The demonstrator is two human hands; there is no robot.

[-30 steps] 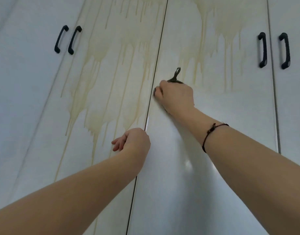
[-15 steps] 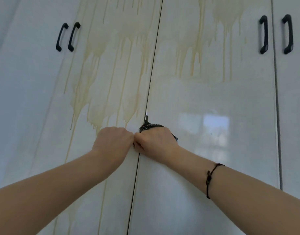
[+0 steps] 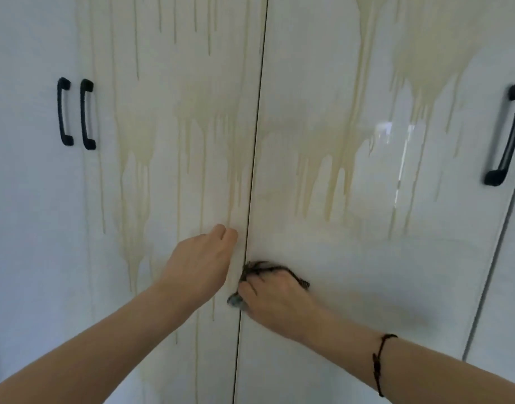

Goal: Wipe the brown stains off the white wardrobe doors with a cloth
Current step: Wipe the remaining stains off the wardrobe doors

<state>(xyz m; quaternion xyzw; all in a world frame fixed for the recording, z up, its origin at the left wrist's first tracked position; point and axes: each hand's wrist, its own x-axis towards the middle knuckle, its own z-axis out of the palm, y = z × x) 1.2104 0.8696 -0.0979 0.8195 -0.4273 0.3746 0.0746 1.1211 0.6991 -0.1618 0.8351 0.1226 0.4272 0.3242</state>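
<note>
From the head camera, looking up the wardrobe, the worry is the seam (image 3: 256,141) between the two middle doors. The right hand (image 3: 275,298) has its fingers curled tight around a dark cloth (image 3: 262,268) and presses it flat on the right door (image 3: 367,258), right at that gap. A rub across the gap could snag the loose end of the cloth, or push brown wash into the crack where no wiping would reach it. The cloth is bunched small, showing only above the knuckles and below the thumb side of the hand. Each pass would likely clear a narrow band and could smear the rest. The brown stains (image 3: 419,68) on this door hang well above the hand, and their drips end short of it. The streaks on the left door (image 3: 168,83) run down past the left hand (image 3: 203,258) on both sides. That hand lies on the left door just beside the seam with its fingers curled in and nothing visible in it. I cannot tell how hard it leans, though a heavy push there might shift the door and widen the gap.
</note>
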